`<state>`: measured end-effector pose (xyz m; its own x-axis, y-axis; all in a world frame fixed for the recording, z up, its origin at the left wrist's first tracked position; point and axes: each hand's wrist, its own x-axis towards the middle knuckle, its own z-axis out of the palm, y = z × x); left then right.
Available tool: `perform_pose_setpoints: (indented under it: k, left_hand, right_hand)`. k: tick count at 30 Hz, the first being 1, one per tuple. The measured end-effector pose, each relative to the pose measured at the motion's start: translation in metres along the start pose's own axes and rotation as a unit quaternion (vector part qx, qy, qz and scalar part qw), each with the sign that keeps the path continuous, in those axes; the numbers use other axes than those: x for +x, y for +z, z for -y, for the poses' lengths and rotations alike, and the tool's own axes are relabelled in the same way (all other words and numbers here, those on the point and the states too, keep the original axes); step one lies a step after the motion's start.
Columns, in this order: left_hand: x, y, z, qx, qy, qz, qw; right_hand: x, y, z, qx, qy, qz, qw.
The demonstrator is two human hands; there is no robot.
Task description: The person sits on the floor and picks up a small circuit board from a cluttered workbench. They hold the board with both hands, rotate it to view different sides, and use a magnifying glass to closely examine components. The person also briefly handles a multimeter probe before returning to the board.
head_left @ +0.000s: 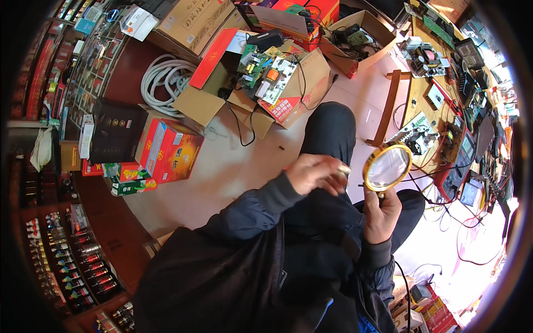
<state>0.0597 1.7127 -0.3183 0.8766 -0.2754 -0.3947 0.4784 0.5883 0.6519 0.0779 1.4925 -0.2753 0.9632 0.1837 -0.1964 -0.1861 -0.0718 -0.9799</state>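
My right hand (382, 215) is closed round the lower end of a round magnifying glass (387, 167) with a gold-coloured rim. Its lens is tilted up in front of my lap, and the handle is mostly hidden in my fingers. To the left of the lens, my left hand (317, 174) is raised over my thigh with its fingers curled together. A small pale glint shows at those fingertips, too small and blurred to name. The two hands are apart, and the left one does not touch the magnifying glass.
At right, a wooden workbench (420, 99) bears circuit boards, cables and tools. Ahead, an open cardboard box (201, 104) has circuit boards (272, 75) beside it on another box. A coiled pale hose (161, 83) lies at left, near red cartons (172, 152) and shelves of bottles.
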Motion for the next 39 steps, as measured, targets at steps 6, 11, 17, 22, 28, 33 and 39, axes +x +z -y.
perform_pose_setpoints:
  k: [6, 11, 17, 22, 28, 33, 39]
  left_hand:
    - [0.017, 0.023, 0.011, -0.052, -0.090, 0.068, 0.992]
    - [0.024, 0.019, 0.022, -0.121, -0.137, 0.088, 0.979]
    - [0.016, 0.022, 0.023, -0.124, -0.130, 0.111, 0.977]
    - [0.018, 0.017, 0.009, -0.153, -0.051, 0.046, 0.986]
    - [0.072, 0.003, -0.030, -0.123, 0.027, -0.016, 0.992]
    - [0.106, 0.007, -0.017, -0.145, 0.052, 0.021, 0.988]
    - [0.114, 0.007, 0.011, -0.205, 0.084, 0.111, 0.969]
  right_hand:
    - [-0.002, 0.004, -0.004, -0.018, -0.049, 0.015, 0.999]
    - [-0.005, -0.002, -0.004, -0.070, -0.062, -0.001, 0.996]
    - [-0.010, -0.002, 0.001, -0.002, -0.047, 0.010, 0.999]
    - [-0.012, -0.001, 0.009, 0.008, -0.076, -0.007, 0.997]
    - [-0.013, -0.011, 0.014, 0.057, -0.019, -0.025, 0.998]
    - [-0.016, -0.020, 0.014, 0.115, 0.000, -0.041, 0.992]
    - [-0.015, -0.021, 0.009, 0.109, 0.034, -0.034, 0.993]
